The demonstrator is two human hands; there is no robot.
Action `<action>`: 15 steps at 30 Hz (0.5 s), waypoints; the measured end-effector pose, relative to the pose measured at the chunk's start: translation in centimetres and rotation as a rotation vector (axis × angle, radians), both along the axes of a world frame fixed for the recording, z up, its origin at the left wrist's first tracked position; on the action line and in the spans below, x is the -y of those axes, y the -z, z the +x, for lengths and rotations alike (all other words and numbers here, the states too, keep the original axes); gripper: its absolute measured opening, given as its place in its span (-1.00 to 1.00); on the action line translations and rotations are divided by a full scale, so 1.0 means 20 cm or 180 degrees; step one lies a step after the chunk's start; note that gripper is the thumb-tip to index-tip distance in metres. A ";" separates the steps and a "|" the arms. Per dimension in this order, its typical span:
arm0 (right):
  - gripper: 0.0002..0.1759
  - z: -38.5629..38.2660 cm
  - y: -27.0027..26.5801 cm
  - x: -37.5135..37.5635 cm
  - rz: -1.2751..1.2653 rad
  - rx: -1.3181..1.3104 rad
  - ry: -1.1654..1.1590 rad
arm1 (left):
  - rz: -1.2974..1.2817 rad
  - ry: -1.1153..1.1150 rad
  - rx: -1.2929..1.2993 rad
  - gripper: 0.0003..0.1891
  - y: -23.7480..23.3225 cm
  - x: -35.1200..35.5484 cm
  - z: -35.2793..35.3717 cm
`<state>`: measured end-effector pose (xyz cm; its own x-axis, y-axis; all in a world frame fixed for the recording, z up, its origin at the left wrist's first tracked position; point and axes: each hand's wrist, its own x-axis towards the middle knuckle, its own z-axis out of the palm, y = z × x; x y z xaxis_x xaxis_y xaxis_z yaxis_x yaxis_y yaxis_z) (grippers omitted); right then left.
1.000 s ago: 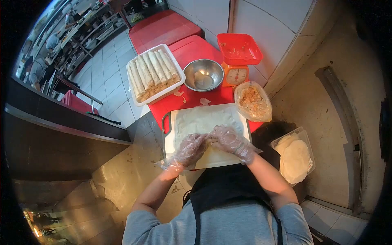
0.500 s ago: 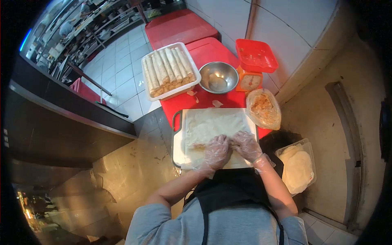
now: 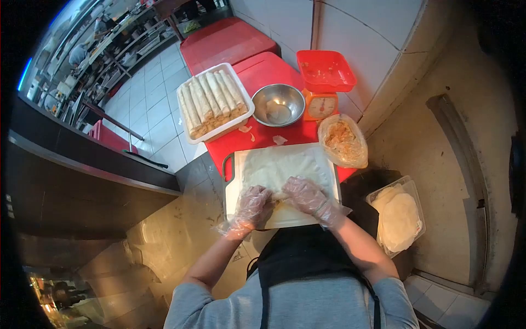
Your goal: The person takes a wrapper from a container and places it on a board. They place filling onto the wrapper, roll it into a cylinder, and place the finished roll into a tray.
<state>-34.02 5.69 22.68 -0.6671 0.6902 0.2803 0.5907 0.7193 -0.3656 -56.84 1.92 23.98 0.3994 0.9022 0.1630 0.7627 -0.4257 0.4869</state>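
A pale, thin wrapper sheet [image 3: 285, 164] lies spread on a white cutting board [image 3: 233, 200] with a dark handle. At the sheet's near side, my left hand [image 3: 254, 206], in a clear plastic glove, curls its fingers round the left part of the folded wrapper edge. My right hand [image 3: 304, 196], gloved likewise, presses its bent fingers on that edge closer to the middle. Both fingertips are partly hidden. A little orange filling shows between the hands. Beyond the board, a white tray [image 3: 249, 112] holds several rolled wrappers [image 3: 211, 98].
A steel bowl [image 3: 278, 105] stands beside an orange scale [image 3: 320, 105] with a red pan [image 3: 327, 71]. A plastic bag of orange filling [image 3: 344, 141] rests by the board's right corner. Lower right, a clear container holds round wrappers [image 3: 399, 219]. Wrapper scraps [image 3: 279, 140] lie on the red table.
My hands have moved apart along the near edge of the sheet: the left hand leftward, the right hand leftward to the middle. The whole view has shifted slightly.
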 end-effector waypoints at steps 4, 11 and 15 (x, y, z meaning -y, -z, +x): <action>-0.73 0.16 -0.01 -0.03 -0.0251 0.0098 0.0084 | 0.0469 -0.0072 -0.0121 -0.66 -0.04 0.00 0.05; -0.77 0.23 -0.02 0.01 -0.0526 -0.0058 0.0403 | 0.0005 0.0309 0.0476 -0.73 0.02 -0.06 0.37; -0.78 0.24 -0.01 0.01 -0.0426 0.0086 0.0333 | -0.0095 0.0443 0.0413 -0.77 -0.03 -0.06 0.31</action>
<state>-29.26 5.45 22.80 -0.5956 0.7863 0.1641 0.6708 0.5993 -0.4369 -50.62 3.18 24.63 0.4980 0.8449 0.1952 0.6276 -0.5065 0.5912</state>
